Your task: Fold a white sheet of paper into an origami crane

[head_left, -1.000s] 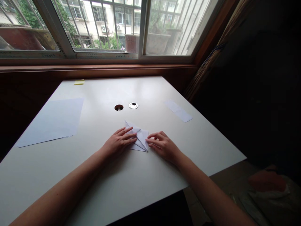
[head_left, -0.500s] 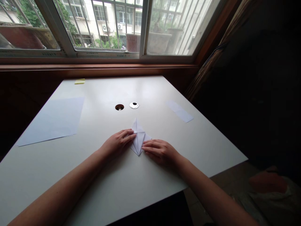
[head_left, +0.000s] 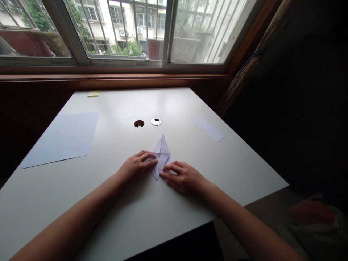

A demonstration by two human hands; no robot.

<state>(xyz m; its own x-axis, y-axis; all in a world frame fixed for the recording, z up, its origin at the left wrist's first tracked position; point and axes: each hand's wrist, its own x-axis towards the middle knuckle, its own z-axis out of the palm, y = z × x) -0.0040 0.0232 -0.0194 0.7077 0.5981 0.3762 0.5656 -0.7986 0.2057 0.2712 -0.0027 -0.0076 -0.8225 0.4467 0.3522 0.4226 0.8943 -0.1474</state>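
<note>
A folded sheet of white paper point(head_left: 161, 148), shaped like a narrow diamond with creases, lies on the white table with one point toward the window. At its left edge is my left hand point(head_left: 139, 162), closed, with the fingertips pressed on the paper. My right hand point(head_left: 181, 175) pinches the lower right edge near the bottom point, its fingers bent. Parts of both side edges are hidden beneath the fingers.
Flat white sheets point(head_left: 63, 137) lie on the left of the white table point(head_left: 122, 217). A creased paper strip point(head_left: 208, 129) is on the right. Beyond the folded paper are a round cable hole point(head_left: 139, 124) and its cover point(head_left: 156, 121). Yellow sticky notes point(head_left: 93, 94) sit at the far edge.
The folded paper has turned slightly, its far point shifting right and its near point left. My right hand has moved a little left along the lower edge. My left hand has barely moved.
</note>
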